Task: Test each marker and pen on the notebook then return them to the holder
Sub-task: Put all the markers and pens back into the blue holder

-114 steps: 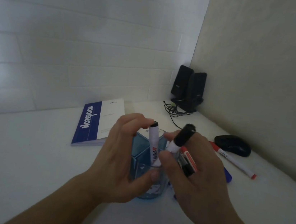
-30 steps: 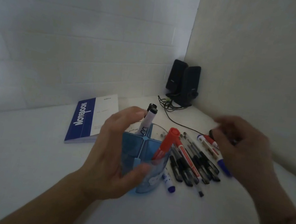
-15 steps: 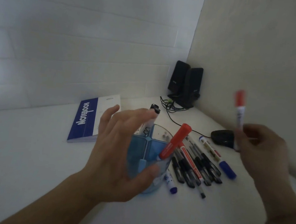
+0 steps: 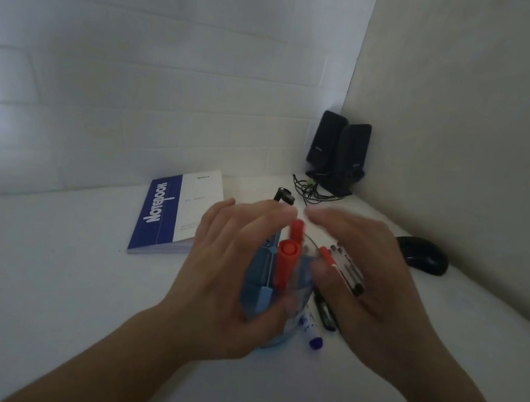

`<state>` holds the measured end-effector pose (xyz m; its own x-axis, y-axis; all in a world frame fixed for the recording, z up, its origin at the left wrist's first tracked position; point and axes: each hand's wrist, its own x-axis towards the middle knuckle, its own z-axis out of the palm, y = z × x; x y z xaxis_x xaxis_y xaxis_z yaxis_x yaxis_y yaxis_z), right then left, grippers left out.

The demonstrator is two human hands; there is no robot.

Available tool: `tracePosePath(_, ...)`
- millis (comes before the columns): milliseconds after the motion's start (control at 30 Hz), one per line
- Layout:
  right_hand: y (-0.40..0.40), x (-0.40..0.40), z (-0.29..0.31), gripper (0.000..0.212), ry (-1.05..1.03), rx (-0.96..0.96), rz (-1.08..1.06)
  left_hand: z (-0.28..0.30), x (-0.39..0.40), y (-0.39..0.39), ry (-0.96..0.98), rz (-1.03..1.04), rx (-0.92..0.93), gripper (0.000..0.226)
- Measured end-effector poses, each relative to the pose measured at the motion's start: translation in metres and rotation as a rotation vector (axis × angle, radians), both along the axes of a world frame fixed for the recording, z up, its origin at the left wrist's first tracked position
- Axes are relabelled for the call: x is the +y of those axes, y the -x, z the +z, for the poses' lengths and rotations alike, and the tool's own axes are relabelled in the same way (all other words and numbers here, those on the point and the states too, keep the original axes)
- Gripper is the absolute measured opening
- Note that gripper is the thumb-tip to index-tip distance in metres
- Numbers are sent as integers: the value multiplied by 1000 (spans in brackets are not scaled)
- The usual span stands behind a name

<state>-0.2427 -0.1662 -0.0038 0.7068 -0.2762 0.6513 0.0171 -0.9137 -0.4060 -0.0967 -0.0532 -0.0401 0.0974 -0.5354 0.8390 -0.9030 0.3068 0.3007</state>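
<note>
A translucent blue pen holder [image 4: 256,296] stands on the white desk. My left hand [image 4: 223,273] curls around it, thumb at the front and fingers behind. Two red markers [image 4: 285,264] stand inside it. A black-capped marker [image 4: 283,196] pokes up behind my fingers. My right hand [image 4: 368,275] hovers just right of the holder with blurred, straight fingers and nothing in it. It covers a pile of pens and markers [image 4: 345,269] lying on the desk. A blue-capped marker [image 4: 312,333] lies by the holder's base. The closed blue-and-white notebook [image 4: 171,212] lies to the back left.
A black computer mouse [image 4: 425,255] sits at the right by the wall. Two black speakers [image 4: 337,153] with tangled cables stand in the corner. Walls close the desk at the back and on the right.
My right hand, which held a red-capped marker up at the right, has come down next to the holder and holds nothing. A second red marker now stands in the holder.
</note>
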Motion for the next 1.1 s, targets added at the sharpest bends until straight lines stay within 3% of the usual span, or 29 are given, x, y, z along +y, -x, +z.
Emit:
tracePosePath(67, 4, -15, 0, 35, 52, -71, -54, -1, 0, -1, -15, 9, 36, 68)
tracePosePath(133, 10, -37, -3, 26, -123, -83, -182, -2, 0, -1, -25, 26, 55, 67)
tracePosePath(200, 17, -63, -9, 13, -121, 95, -389, -1, 2, 0, -16, 18, 32, 59)
tracePosePath(267, 24, -79, -15, 16, -112, 349, -492, -1, 2, 1, -1, 6, 21, 49)
tracePosePath(367, 21, -74, -17, 13, -162, 471, -453, -1, 1, 1, 12, 11, 34, 44)
tracePosePath(567, 2, -50, -24, 27, 26, 720, -567, -2, 1, -1, 69, 75, 188, 40)
tracePosePath(700, 0, -48, -27, 31, 15, 741, -580, 1, 0, 0, 83, 78, 246, 38)
tracePosePath(867, 2, -41, -26, 28, 58, 798, -588, 0, 2, 0, 101, 54, 193, 34)
tracePosePath(1000, 0, -35, -27, 31, 133, 823, -657, -1, 2, 1, 137, 46, -3, 36)
tracePosePath(1100, 0, -35, -29, 26, 114, 830, -652, -2, 1, 2, 144, 18, -48, 31)
